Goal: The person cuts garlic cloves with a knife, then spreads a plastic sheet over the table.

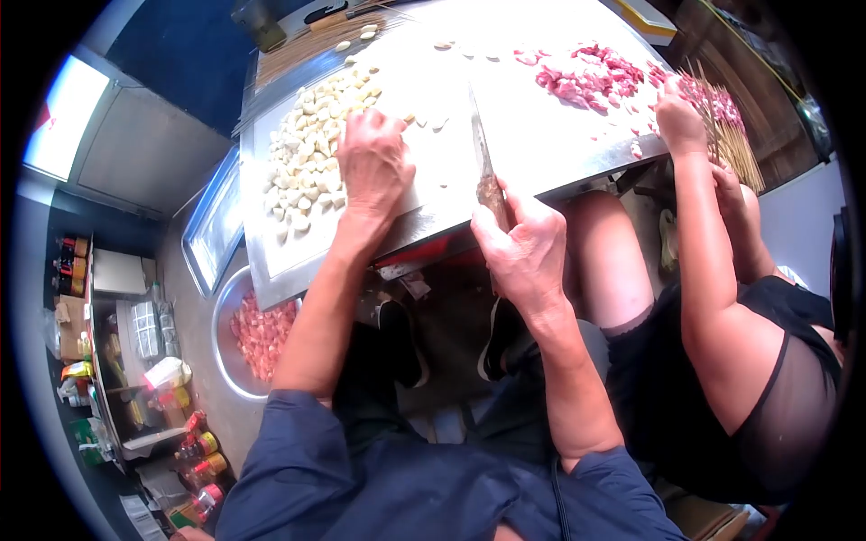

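Note:
My right hand (525, 245) is wrapped around the worn handle of a knife (479, 140), whose narrow blade points away from me over the white board (505, 117). On the left, my left hand (375, 167) is closed, its curled fingers at the right edge of a pile of peeled garlic cloves (311, 149). What those fingers hold, if anything, is hidden beneath them. A few loose cloves and thin slices lie between that hand and the blade.
At right, a co-worker's hands (681, 122) hold skewers beside a bundle of skewered meat (722, 117). Cut raw meat (595, 77) lies on the board. Bare skewers (307, 45) lie far left. A metal bowl of diced meat (225, 347) and a tray (212, 221) stand left.

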`<action>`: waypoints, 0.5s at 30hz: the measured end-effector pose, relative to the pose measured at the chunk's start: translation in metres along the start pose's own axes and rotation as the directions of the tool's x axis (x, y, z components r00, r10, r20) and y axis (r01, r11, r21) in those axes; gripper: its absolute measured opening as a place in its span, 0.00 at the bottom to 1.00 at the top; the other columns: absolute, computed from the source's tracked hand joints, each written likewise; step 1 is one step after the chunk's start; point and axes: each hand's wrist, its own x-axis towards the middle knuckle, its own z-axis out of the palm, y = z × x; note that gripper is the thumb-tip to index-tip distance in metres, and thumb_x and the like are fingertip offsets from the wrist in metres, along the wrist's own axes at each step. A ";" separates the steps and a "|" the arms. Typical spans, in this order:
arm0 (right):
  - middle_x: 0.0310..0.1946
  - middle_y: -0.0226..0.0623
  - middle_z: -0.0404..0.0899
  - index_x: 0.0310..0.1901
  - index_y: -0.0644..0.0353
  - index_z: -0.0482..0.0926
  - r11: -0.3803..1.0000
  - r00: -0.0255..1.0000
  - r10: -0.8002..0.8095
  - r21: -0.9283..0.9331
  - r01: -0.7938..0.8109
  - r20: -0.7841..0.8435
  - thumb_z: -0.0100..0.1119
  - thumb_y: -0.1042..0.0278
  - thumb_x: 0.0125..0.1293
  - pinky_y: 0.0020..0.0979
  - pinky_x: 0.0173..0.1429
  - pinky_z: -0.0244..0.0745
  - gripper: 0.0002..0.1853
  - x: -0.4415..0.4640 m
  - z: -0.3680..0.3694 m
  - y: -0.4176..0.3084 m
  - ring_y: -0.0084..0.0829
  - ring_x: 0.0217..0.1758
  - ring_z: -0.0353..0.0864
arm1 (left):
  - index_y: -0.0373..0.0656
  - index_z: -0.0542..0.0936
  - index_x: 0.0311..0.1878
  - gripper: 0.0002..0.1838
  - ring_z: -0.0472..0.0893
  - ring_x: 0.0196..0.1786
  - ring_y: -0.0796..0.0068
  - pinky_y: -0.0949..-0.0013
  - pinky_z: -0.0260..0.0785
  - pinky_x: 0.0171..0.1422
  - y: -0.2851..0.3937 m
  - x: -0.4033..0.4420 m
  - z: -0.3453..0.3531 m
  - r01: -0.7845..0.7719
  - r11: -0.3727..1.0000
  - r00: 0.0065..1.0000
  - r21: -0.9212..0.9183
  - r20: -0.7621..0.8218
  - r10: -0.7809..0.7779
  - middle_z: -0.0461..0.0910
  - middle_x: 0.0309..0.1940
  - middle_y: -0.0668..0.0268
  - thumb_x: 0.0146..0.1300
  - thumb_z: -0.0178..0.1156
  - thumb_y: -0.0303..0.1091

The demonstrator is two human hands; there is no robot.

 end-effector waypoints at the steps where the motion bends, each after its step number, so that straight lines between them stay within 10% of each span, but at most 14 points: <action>1: 0.30 0.55 0.83 0.47 0.67 0.84 1.000 1.000 -0.013 -0.015 0.013 0.005 0.63 0.69 0.62 0.44 0.39 0.80 0.14 0.000 -0.002 -0.002 0.54 0.33 0.86 | 0.40 0.87 0.35 0.05 0.78 0.48 0.59 0.56 0.72 0.56 -0.001 0.004 0.000 0.005 1.000 1.000 0.010 -0.006 -0.005 0.81 0.38 0.58 0.57 0.65 0.26; 3: 0.30 0.55 0.83 0.48 0.67 0.84 0.999 1.000 -0.028 -0.026 0.028 0.011 0.64 0.69 0.62 0.45 0.39 0.80 0.14 0.001 -0.003 -0.002 0.54 0.33 0.86 | 0.40 0.87 0.36 0.05 0.78 0.48 0.59 0.56 0.73 0.56 -0.001 0.015 0.002 0.010 1.000 1.000 0.023 -0.014 -0.010 0.82 0.38 0.58 0.57 0.65 0.27; 5: 0.26 0.45 0.85 0.55 0.70 0.84 0.998 0.998 -0.008 -0.057 0.011 0.061 0.65 0.69 0.65 0.31 0.37 0.79 0.19 0.001 -0.002 0.002 0.29 0.28 0.86 | 0.41 0.88 0.36 0.05 0.79 0.50 0.58 0.56 0.73 0.57 0.006 0.028 0.010 -0.031 0.994 0.999 -0.102 0.008 0.032 0.82 0.39 0.58 0.58 0.67 0.30; 15: 0.27 0.53 0.83 0.51 0.68 0.84 0.986 0.997 0.007 -0.167 0.006 0.076 0.63 0.66 0.62 0.38 0.38 0.79 0.18 0.002 -0.011 0.008 0.47 0.29 0.86 | 0.42 0.88 0.39 0.04 0.84 0.34 0.62 0.63 0.77 0.41 0.019 0.006 0.012 -0.068 0.939 0.983 -0.337 0.138 0.121 0.84 0.35 0.61 0.64 0.66 0.26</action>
